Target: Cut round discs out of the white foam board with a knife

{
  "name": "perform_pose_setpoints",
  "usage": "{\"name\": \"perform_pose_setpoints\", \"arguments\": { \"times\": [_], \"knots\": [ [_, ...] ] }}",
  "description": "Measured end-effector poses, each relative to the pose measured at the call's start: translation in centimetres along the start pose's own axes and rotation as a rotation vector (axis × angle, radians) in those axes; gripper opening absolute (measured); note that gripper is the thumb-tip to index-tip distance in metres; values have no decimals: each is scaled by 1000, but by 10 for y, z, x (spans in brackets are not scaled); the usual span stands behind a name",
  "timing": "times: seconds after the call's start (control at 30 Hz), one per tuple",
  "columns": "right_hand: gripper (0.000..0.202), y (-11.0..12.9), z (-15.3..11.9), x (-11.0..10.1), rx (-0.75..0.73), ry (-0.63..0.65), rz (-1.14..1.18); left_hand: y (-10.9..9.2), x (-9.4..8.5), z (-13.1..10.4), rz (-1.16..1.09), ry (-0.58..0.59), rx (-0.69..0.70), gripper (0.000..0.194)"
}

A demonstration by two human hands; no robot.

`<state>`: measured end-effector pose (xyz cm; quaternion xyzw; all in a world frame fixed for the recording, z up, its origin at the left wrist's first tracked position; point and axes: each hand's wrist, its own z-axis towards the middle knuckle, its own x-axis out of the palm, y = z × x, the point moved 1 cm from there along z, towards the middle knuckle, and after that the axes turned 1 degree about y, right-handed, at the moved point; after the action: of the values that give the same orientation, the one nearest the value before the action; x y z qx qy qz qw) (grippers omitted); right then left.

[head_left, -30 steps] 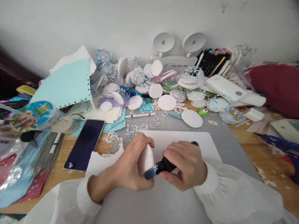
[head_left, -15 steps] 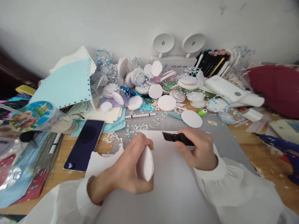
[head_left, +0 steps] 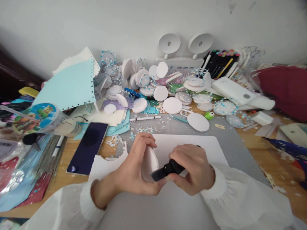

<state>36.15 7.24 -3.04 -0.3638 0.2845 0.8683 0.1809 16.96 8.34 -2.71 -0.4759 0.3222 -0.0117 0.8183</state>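
A round white disc [head_left: 149, 162] stands tilted in my left hand [head_left: 135, 167], its edge held between the fingers and thumb. My right hand [head_left: 190, 166] is wrapped round a black utility knife [head_left: 165, 170]. The knife's dark blade points left, with its tip at the lower right edge of the disc, close to my left thumb. Below both hands lies a large white sheet [head_left: 203, 143] on a grey cutting mat [head_left: 236, 143]. At the left, a white piece with a curved cutout [head_left: 102, 166] is partly under my left wrist.
Many white discs [head_left: 172, 105] and blue-beaded wires crowd the back. A phone [head_left: 87, 148], cup [head_left: 40, 118] and blue sheet [head_left: 68, 84] are left. Markers [head_left: 222, 65], a white device [head_left: 231, 91] and a blue glue gun [head_left: 285, 148] are right.
My right hand has moved left and down, bringing the knife blade from above the sheet to the disc's edge. My left hand has tilted the disc slightly.
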Motion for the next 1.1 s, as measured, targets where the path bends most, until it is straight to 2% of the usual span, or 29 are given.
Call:
{"name": "perform_pose_setpoints", "arguments": {
  "times": [0.23,0.4,0.57,0.8,0.97,1.1],
  "knots": [
    [42,0,0,1,-2,6,7,4,0,-1,-31,111,41,54],
    [42,1,0,1,-19,4,15,8,0,-1,-8,179,-4,50],
    [38,0,-1,2,3,-24,38,7,-1,-3,-7,150,-8,53],
    [31,-1,-3,-1,78,-84,52,1,-4,-3,-144,137,-139,64],
    [32,0,-3,0,65,-69,52,1,-5,0,-100,129,-61,65],
    [34,1,-2,-1,34,-63,34,3,-4,0,-89,108,-28,80]
  ]
}}
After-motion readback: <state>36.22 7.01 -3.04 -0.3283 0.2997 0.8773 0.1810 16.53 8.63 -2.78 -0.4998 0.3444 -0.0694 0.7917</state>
